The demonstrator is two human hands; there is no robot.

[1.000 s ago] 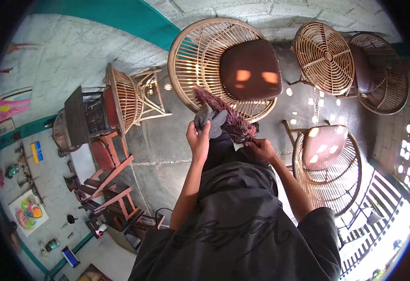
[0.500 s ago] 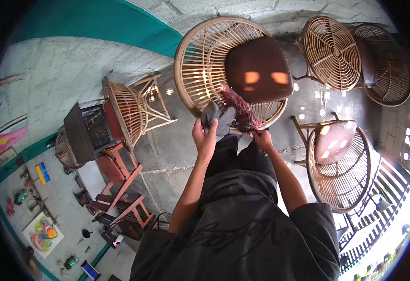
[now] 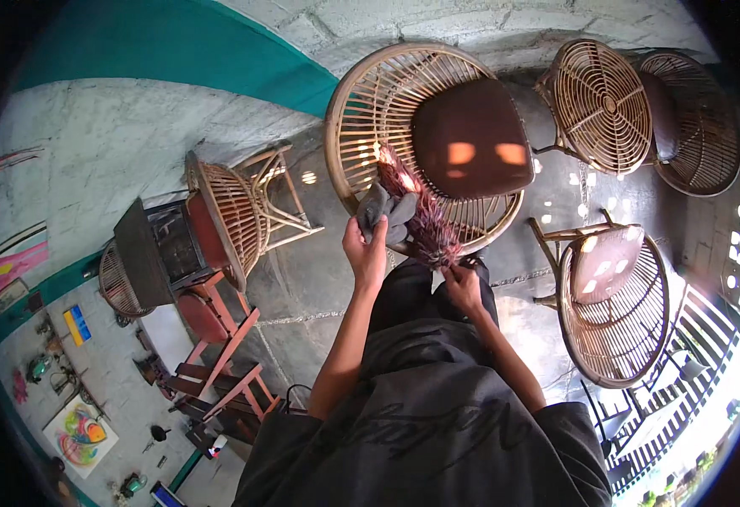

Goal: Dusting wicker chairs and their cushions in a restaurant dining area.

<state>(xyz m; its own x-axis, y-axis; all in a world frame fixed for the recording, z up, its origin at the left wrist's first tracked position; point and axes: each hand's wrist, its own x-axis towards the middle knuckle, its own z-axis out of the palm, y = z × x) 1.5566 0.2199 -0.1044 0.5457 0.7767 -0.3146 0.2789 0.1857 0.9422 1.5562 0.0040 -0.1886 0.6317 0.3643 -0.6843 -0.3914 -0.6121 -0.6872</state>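
Note:
In my left hand (image 3: 367, 253) is a bunched dark grey cloth-like bundle (image 3: 384, 213), gripped between thumb and fingers; its exact kind cannot be made out. My right hand (image 3: 464, 289) is closed round the near end of a reddish-brown feather duster (image 3: 427, 221), whose handle is hidden by the fingers. The duster slants away to the left, close beside the grey bundle, and sunlight falls on its far end. Beyond both hands stands a round rattan chair (image 3: 368, 89) with a dark brown cushion (image 3: 471, 139). The duster overlaps the chair's near rim; whether they touch cannot be told.
A round rattan table (image 3: 611, 103) and another rattan chair (image 3: 708, 135) are at the far right. A cushioned rattan chair (image 3: 615, 313) stands nearer on the right. To the left are a rattan chair (image 3: 231, 211) and red wooden furniture (image 3: 226, 338), beside a pale wall (image 3: 133, 127).
My right hand has drawn nearer to my body and slightly left, bringing the feather duster with it. The left hand still grips the grey bundle, nearly in the same place.

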